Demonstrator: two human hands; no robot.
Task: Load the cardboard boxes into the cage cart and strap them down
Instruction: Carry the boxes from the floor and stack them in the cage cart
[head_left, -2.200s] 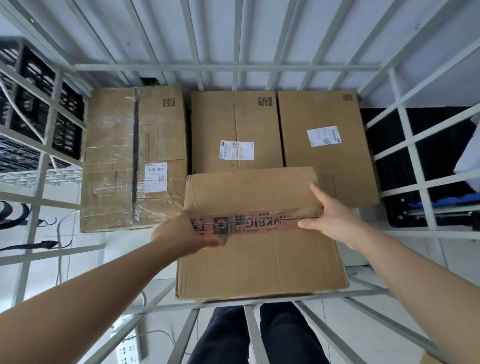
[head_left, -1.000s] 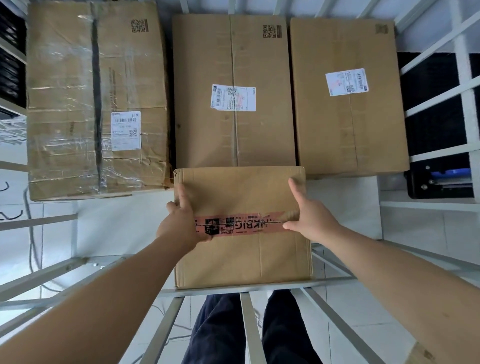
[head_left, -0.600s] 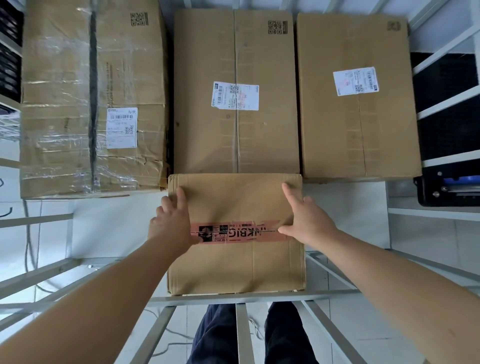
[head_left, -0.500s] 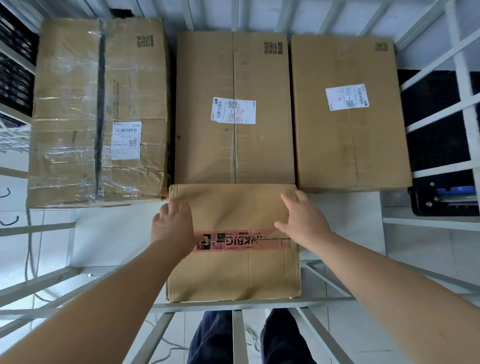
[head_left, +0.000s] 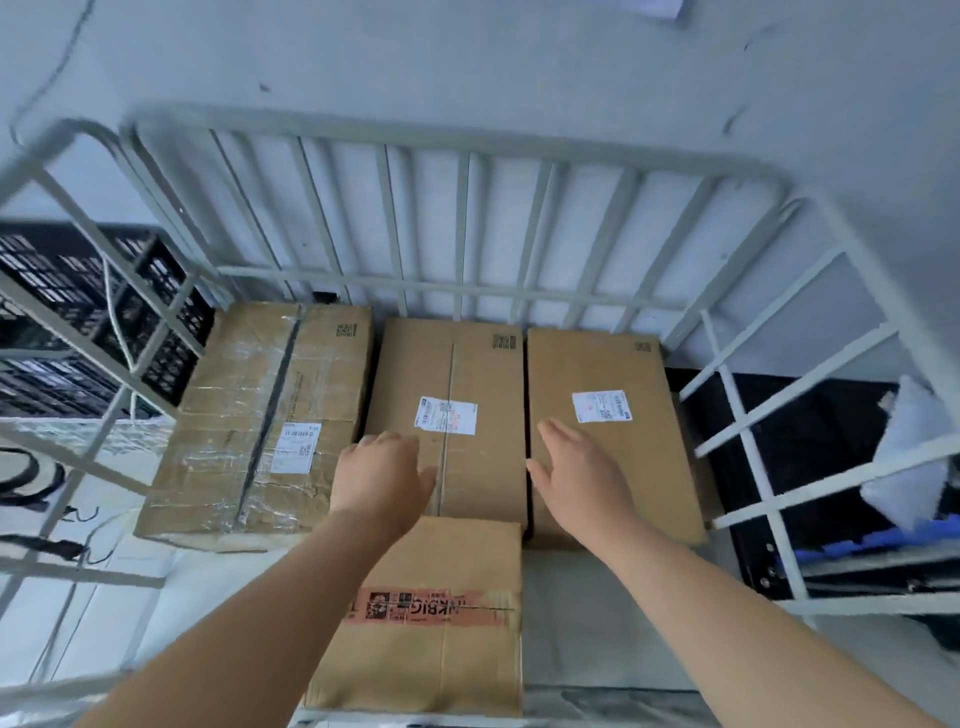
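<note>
Three cardboard boxes stand side by side at the back of the cage cart (head_left: 457, 140): a plastic-wrapped left box (head_left: 260, 415), a middle box (head_left: 467, 374) and a right box (head_left: 623, 457), the last two with white labels. A smaller box with red printed tape (head_left: 441, 623) lies in front of the middle box, touching it. My left hand (head_left: 379, 478) hovers over the middle box's near end, fingers loosely bent, holding nothing. My right hand (head_left: 576, 473) is spread flat over the near left part of the right box. No strap is in view.
The cart's white floor (head_left: 597, 623) shows bare to the right and left of the small box. Black plastic crates (head_left: 78, 322) stand outside the left bars. A black bin with blue and white items (head_left: 831, 493) sits outside the right bars. Cables lie on the floor at left.
Both hands have let go of the taped box and lifted forward over the back row. The taped box now rests against the middle box. My view has tilted up.
</note>
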